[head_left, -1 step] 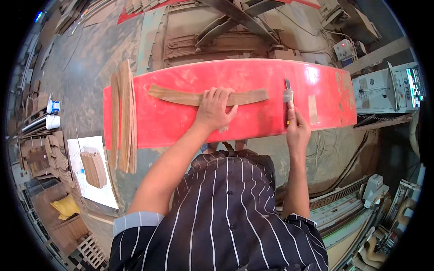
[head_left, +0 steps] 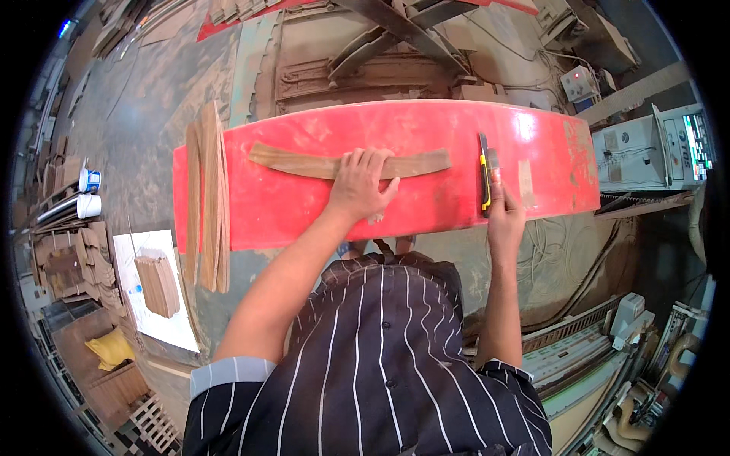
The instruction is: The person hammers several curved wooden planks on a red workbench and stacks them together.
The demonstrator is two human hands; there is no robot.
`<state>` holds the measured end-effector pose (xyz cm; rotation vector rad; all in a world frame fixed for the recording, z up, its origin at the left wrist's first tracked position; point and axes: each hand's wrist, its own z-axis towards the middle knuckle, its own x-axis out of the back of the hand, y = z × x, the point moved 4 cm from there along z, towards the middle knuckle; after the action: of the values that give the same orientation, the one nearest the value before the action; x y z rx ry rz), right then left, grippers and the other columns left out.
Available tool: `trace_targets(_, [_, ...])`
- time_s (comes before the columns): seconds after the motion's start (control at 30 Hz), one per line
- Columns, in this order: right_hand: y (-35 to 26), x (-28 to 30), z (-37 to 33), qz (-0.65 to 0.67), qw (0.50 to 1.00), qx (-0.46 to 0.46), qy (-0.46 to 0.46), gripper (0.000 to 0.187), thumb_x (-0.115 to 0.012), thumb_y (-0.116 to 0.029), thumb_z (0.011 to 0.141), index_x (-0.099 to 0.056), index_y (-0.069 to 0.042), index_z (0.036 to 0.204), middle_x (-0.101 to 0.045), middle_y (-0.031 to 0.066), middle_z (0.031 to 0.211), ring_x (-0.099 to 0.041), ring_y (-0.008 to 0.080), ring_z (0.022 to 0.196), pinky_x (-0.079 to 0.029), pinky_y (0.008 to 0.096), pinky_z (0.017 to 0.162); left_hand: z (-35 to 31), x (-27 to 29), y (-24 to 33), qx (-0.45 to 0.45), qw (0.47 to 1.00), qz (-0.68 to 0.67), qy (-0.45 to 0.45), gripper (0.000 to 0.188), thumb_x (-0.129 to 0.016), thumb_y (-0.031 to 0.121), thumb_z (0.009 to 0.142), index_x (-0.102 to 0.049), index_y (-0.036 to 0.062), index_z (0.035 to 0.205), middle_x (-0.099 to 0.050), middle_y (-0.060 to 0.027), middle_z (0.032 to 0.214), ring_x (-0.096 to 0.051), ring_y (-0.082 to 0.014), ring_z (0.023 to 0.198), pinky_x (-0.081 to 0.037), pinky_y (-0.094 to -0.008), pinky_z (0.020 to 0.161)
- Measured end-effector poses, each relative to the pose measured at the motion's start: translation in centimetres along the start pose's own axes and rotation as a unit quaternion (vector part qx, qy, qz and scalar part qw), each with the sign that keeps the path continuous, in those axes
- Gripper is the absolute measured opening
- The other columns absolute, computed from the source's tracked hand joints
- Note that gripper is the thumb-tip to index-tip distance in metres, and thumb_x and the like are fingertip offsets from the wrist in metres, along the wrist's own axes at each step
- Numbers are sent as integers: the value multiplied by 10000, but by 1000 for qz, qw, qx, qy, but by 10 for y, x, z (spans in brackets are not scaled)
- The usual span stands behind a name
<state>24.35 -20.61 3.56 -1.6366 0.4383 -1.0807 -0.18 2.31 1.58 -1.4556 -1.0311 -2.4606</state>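
Observation:
A curved brown wooden strip (head_left: pixel 277 159) lies lengthwise on the red table (head_left: pixel 426 125). My left hand (head_left: pixel 360 182) is over its middle, fingers across the strip and thumb apart on the near side, pressing it down. At the right, my right hand (head_left: pixel 505 216) pinches a small scraper (head_left: pixel 493 161) with a flat grey blade and some orange near the fingers. The scraper's blade points away from me. Just left of it, a yellow and black utility knife (head_left: pixel 484 178) lies on the table, its tip also pointing away.
Several long wooden strips (head_left: pixel 209 194) lie across the table's left end and overhang its near edge. A pale rectangular patch (head_left: pixel 525 182) is right of my right hand. A wood stack (head_left: pixel 158 285) stands on a white sheet (head_left: pixel 171 327) at the left. Machinery (head_left: pixel 635 156) stands right.
My right hand has moved slightly right with the scraper, which no longer covers the utility knife. My left hand and the curved strip have stayed in place.

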Motion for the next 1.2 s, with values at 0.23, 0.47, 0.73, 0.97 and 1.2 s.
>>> trace_targets(0.23, [-13,-18,-21,136,958,-201,-150,496,-562,-508,1265,-733,-44,1237,-474,-51,684,-447,76,502,-333,280,459,0,1,-1,-6,1000,-2,5,542,-871,311,933,-676,115,1399,-719,-104,1289,-656,-342,1244,-499,-514,1144])
trace_targets(0.47, [4,-32,-14,187,932,-274,-146,484,-554,-525,1262,-662,-102,1054,-467,-45,658,-417,77,476,-311,288,437,-1,0,-2,2,1000,-9,6,593,-872,322,931,-649,100,1435,-723,-106,1315,-660,-337,1254,-492,-512,1147])
trace_targets(0.73, [15,-13,12,171,936,-271,-149,451,-552,-493,1263,-650,-128,1018,-465,-77,675,-398,51,489,-307,274,436,-4,0,-5,-1,1000,-12,7,600,-883,332,924,-639,107,1424,-723,-79,1284,-658,-327,1239,-484,-505,1121])
trace_targets(0.97, [-4,-31,-11,157,929,-274,-192,437,-581,-505,1254,-659,-133,1040,-438,-90,678,-388,43,498,-284,264,435,-5,3,-6,3,1000,-12,12,587,-914,282,910,-651,103,1403,-741,-97,1284,-670,-340,1220,-498,-513,1102])
trace_targets(1.2, [9,-60,-24,0,958,-180,-222,378,-588,-411,1255,-695,-90,1086,-469,-78,681,-425,41,522,-324,270,445,-4,0,-7,-3,1000,-27,14,587,-907,301,933,-640,117,1423,-736,-80,1296,-661,-337,1227,-490,-515,1102])
